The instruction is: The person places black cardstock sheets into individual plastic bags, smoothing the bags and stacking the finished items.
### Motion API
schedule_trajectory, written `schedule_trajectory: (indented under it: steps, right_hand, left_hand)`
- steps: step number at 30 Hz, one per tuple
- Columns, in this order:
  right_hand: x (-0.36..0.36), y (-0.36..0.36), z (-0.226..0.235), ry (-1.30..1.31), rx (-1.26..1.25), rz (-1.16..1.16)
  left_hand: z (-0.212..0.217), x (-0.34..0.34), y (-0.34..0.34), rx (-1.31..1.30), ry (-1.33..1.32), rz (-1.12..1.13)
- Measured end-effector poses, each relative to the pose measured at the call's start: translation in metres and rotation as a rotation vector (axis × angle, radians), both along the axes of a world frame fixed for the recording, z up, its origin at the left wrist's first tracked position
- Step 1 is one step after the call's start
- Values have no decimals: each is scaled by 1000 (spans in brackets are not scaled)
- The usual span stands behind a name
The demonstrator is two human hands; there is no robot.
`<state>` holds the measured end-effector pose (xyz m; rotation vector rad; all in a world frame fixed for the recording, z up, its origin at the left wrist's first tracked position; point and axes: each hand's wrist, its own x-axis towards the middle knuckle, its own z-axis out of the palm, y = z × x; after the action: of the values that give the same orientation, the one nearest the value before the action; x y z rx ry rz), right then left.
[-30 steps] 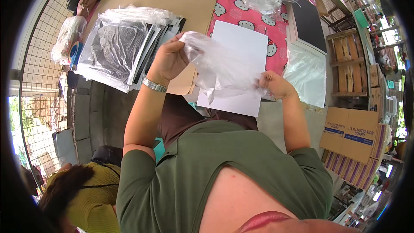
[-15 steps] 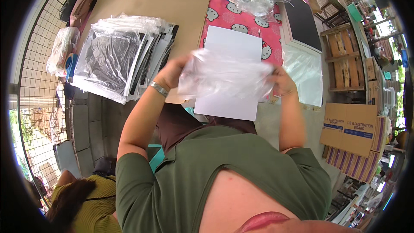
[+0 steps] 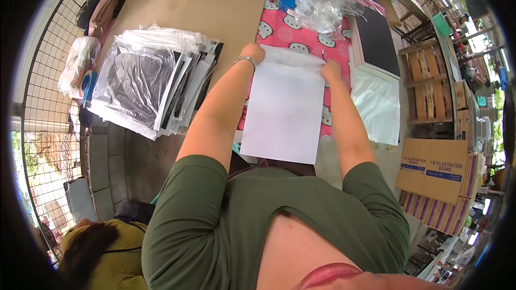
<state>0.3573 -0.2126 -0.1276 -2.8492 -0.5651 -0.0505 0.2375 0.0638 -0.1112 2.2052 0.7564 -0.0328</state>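
A white board [image 3: 282, 115] lies lengthwise in front of me, its near end reaching past the table's edge. A clear plastic bag [image 3: 293, 57] is bunched over its far end. My left hand [image 3: 253, 53] is closed on the bag at the far left corner of the board. At the far right corner, my right hand [image 3: 330, 70] is closed on the bag's other side. The fingertips of both hands are partly hidden. To the left is a stack of plastic-wrapped black and white boards [image 3: 142, 78].
A large brown cardboard sheet [image 3: 231, 21] covers the table's left part; a pink patterned cloth [image 3: 274, 27] shows beside it. Crumpled clear plastic [image 3: 320, 11] sits at the back. Black boards [image 3: 376, 43] and clear plastic bags [image 3: 376, 110] lie right. Another person [image 3: 107, 255] is at lower left.
Both hands have moved away from me, from above the board's middle to its far end. The plastic bag, blurred and held in the air before, now covers the board's far end.
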Motion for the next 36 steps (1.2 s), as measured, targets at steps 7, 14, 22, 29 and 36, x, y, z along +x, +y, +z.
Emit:
schedule_trajectory:
  steps: [7,14,22,29,36]
  right_hand:
    - [-20,-4,52,25,152,-51]
    - [-53,-12,267,846,1294,126]
    - [-120,-104,205,1185,1516,300]
    - [-194,-120,5,1192,1449,-133]
    - [-165,-115,71,1039,1292,343]
  left_hand:
    - [44,-19,24,100,-109,-72]
    - [258,-88,31,-654,-318,-29]
    - [233,-184,18,-932,-55,-222]
    - [1,-233,5,-1180,111,81]
    - [44,-236,-36,-762,-711,-75]
